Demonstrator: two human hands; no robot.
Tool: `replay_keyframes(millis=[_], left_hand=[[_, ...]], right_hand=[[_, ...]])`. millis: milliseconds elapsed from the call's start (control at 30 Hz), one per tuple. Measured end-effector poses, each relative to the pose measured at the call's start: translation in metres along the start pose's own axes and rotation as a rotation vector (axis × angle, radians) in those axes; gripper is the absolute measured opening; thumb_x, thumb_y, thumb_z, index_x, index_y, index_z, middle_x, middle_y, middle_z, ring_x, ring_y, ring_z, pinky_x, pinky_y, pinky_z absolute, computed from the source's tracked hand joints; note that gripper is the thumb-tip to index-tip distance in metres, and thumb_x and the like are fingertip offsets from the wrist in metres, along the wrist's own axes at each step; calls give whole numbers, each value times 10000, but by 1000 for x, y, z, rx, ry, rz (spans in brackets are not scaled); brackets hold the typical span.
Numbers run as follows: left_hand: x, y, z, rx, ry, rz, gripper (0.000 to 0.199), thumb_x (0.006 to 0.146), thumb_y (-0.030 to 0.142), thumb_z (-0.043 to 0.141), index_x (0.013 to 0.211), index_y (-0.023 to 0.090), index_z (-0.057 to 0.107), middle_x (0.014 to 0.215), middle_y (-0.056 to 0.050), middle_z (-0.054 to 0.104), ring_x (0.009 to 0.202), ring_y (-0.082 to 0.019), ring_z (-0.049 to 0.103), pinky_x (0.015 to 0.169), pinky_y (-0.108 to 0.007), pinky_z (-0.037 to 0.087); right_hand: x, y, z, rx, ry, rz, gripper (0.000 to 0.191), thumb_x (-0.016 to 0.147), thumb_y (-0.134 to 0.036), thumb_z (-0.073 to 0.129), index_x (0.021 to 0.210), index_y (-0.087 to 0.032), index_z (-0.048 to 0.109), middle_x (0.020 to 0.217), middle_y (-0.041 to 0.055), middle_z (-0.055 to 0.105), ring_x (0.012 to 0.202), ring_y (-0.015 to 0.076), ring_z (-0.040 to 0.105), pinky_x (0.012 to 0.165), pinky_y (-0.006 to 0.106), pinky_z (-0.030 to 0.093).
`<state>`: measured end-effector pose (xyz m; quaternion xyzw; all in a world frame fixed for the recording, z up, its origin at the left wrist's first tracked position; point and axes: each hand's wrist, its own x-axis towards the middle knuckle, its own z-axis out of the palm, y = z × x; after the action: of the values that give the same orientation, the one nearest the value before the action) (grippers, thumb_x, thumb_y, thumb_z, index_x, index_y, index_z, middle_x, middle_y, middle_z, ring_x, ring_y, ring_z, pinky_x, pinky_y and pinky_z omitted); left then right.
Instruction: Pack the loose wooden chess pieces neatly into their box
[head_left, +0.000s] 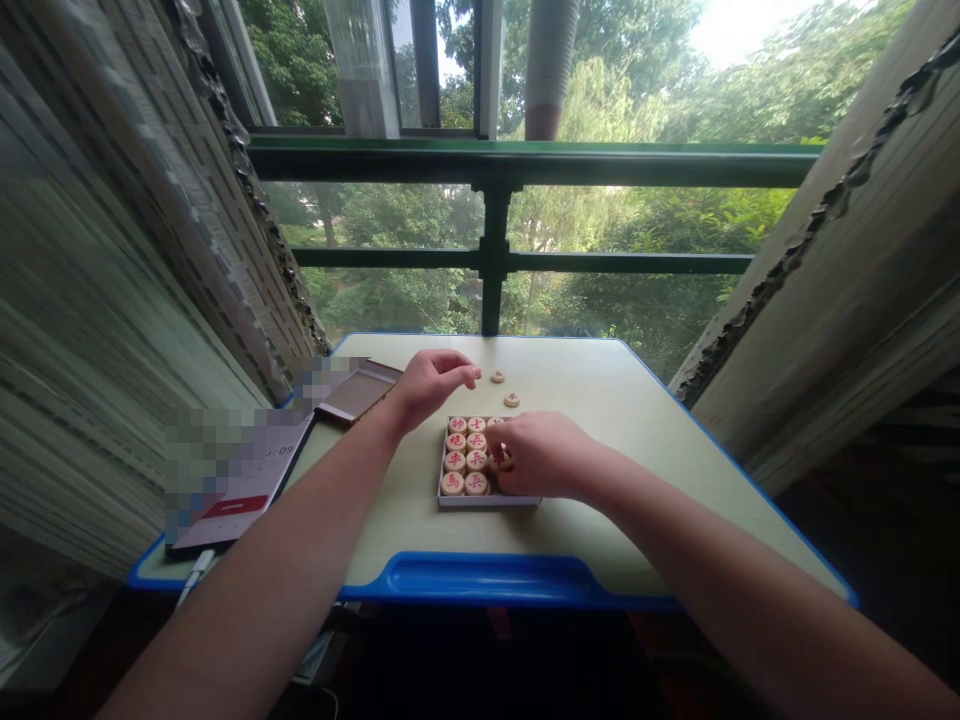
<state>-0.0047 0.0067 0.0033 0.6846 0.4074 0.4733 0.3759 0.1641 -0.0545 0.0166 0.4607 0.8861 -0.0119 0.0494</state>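
Note:
Rows of round wooden Chinese chess pieces [454,461] with red characters fill the left side of a shallow box [489,502] on the table. Over the box's right side, my right hand [541,452] reaches down with fingers curled around a chess piece, and its back hides much of what lies there. My left hand [435,388] hovers beyond the box's far left corner, thumb and fingers drawn together; whatever may be between them is hidden. Two loose pieces lie behind the box, one farther off [498,377] and one nearer [511,400].
An open box lid [358,390] rests on the left of the table [637,440], beside a tablet [244,500] with a white cable. A blue tray groove [487,575] runs along the near edge. Curtains flank the table; a green railing [495,240] stands behind it.

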Motion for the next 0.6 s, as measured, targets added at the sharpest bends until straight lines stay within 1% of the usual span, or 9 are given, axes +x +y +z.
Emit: replay_keyframes(millis=[167, 300, 433, 600], left_hand=[[0, 0, 0, 15, 1, -1, 211, 646, 345, 620, 656, 137, 655, 610, -33, 643, 583, -120, 516, 572, -249, 380], [0, 0, 0, 22, 5, 1, 209, 645, 343, 611, 653, 138, 654, 613, -34, 641, 586, -122, 515, 569, -249, 377], [0, 0, 0, 27, -1, 3, 216, 643, 346, 605, 650, 136, 655, 616, -38, 641, 585, -122, 512, 563, -246, 372], [0, 0, 0, 20, -5, 8, 212, 647, 342, 610, 653, 135, 655, 613, -34, 638, 583, -118, 508, 569, -245, 371]], right_hand=[[-1, 1, -1, 7, 14, -9, 205, 648, -354, 540, 799, -229, 600, 754, 46, 649, 660, 198, 586, 485, 249, 301], [-1, 1, -3, 18, 14, 10, 237, 679, -393, 517, 824, -233, 613, 768, 51, 652, 677, 197, 583, 507, 255, 316], [0, 1, -2, 26, 0, 24, 243, 684, -379, 515, 843, -236, 631, 784, 51, 653, 708, 198, 582, 536, 254, 329], [0, 3, -2, 34, 6, 18, 252, 679, -388, 518, 845, -240, 639, 774, 48, 651, 689, 196, 573, 521, 252, 310]])
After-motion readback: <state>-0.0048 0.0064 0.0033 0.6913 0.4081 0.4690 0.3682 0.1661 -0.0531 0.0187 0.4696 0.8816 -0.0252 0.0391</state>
